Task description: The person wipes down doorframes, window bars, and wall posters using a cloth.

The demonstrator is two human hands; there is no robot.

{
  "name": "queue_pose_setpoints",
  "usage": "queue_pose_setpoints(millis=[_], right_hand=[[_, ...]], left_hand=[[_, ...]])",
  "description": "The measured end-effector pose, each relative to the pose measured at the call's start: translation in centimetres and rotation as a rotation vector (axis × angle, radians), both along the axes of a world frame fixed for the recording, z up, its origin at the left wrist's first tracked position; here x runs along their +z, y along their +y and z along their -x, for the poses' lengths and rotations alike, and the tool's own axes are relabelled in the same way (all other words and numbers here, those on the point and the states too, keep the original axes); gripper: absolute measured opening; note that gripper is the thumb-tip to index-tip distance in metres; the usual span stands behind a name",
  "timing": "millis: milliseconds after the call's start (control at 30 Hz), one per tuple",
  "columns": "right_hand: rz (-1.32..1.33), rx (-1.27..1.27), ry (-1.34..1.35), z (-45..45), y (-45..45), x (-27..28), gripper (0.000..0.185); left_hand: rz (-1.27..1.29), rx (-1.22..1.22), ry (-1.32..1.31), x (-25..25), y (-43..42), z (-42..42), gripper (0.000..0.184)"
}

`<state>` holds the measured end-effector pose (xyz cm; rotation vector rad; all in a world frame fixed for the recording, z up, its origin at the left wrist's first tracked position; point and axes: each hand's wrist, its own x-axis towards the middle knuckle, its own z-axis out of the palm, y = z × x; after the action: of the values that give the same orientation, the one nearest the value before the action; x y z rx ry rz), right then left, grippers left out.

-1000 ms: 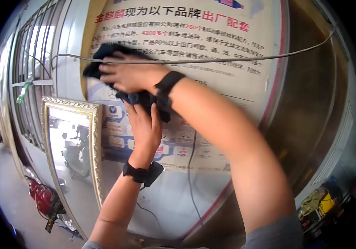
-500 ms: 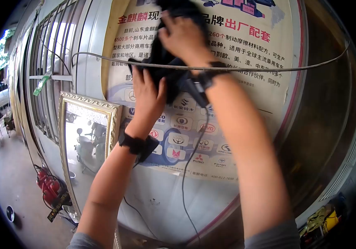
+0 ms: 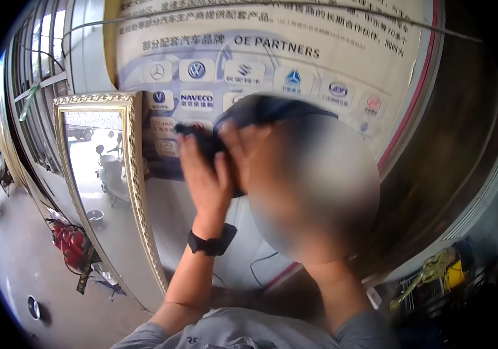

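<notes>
A dark cloth item [image 3: 278,107], bunched up, is between my two hands in front of the lower part of a wall poster [image 3: 202,49]. My left hand [image 3: 205,177] has its fingers stretched upward against a black part of the item. Close to its right, my right hand [image 3: 249,151] lies on the dark cloth, its visible fingers extended. A round blurred patch hides the right wrist and part of the cloth. Each wrist wore a black band in the earlier frames; the left band [image 3: 211,239] shows now.
A gold-framed mirror [image 3: 101,168] leans at the left, beside a barred window [image 3: 37,87]. Red equipment [image 3: 70,244] and a bowl [image 3: 34,308] are on the floor. A cable [image 3: 214,7] crosses above. Yellow and black items [image 3: 452,276] are at the lower right.
Both hands and the dark item have come down from the poster's upper text to its lower edge, nearer my body. The view has tilted downward, and my shirt now shows.
</notes>
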<state>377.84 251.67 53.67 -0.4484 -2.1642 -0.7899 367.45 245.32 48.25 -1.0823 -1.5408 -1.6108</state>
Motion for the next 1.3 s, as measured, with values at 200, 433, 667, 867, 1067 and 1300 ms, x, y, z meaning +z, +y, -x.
queue_pose_setpoints(millis=[200, 433, 667, 867, 1067, 1300], right_hand=[[0.063, 0.216, 0.191, 2.2, 0.2, -0.9, 0.043], [-0.077, -0.212, 0.742, -5.1, 2.1, 1.1, 0.059], [-0.110, -0.054, 0.203, -5.7, 2.2, 2.2, 0.047], [-0.160, -0.321, 0.616, -11.1, 3.8, 5.7, 0.055], [0.160, -0.307, 0.442, -8.9, 2.4, -13.2, 0.059], [-0.194, -0.298, 0.630, -12.3, 5.0, 1.1, 0.054]], left_hand=[[0.057, 0.101, -0.072, -3.8, 1.4, 2.6, 0.061], [0.084, -0.144, 0.221, 3.0, 2.6, -3.6, 0.060], [0.115, -0.192, 0.182, -1.6, 3.6, -6.0, 0.065], [0.047, -0.195, 0.229, 2.7, 4.4, -7.4, 0.063], [0.338, -0.212, 0.393, -6.9, 2.9, -6.8, 0.064], [0.165, -0.241, 0.393, 1.4, 3.9, -6.8, 0.069]])
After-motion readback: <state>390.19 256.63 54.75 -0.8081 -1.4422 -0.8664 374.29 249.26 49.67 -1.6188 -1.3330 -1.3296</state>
